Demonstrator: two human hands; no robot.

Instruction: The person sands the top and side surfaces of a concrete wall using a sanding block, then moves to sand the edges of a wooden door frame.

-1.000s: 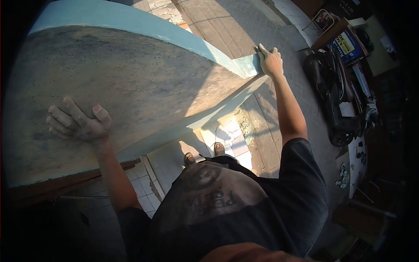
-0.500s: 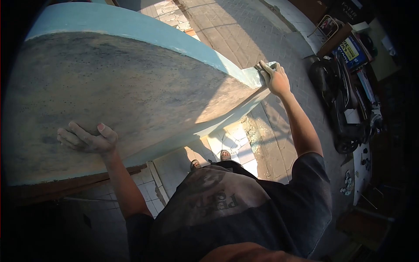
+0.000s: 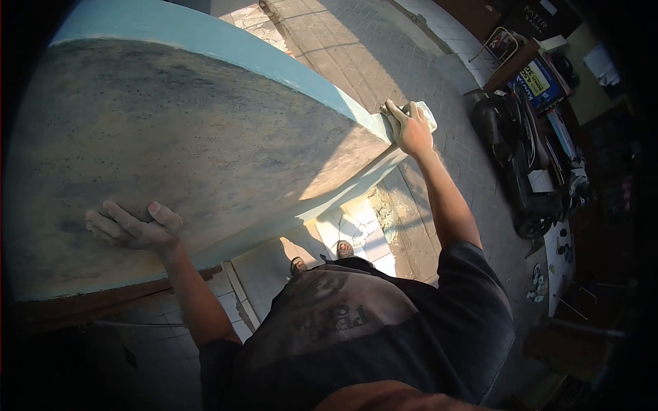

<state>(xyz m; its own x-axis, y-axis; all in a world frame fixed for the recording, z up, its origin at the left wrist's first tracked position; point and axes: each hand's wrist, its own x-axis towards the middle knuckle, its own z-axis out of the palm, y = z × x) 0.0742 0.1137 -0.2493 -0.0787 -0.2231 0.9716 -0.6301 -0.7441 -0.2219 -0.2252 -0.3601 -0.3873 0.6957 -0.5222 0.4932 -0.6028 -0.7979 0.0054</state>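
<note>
Apart: left hand [image 3: 140, 229] over mottled panel [image 3: 192, 130]; right hand [image 3: 413, 130] on pale-blue tip [image 3: 430, 116]

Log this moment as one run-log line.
left hand: open, at mottled panel, contact unclear | right hand: over narrow end of pale-blue rim, grip unclear | panel: sunlit near that end

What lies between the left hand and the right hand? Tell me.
The head view shows bare mottled panel between left hand and right hand, partly sunlit, then its light-blue border beside the right.
</note>
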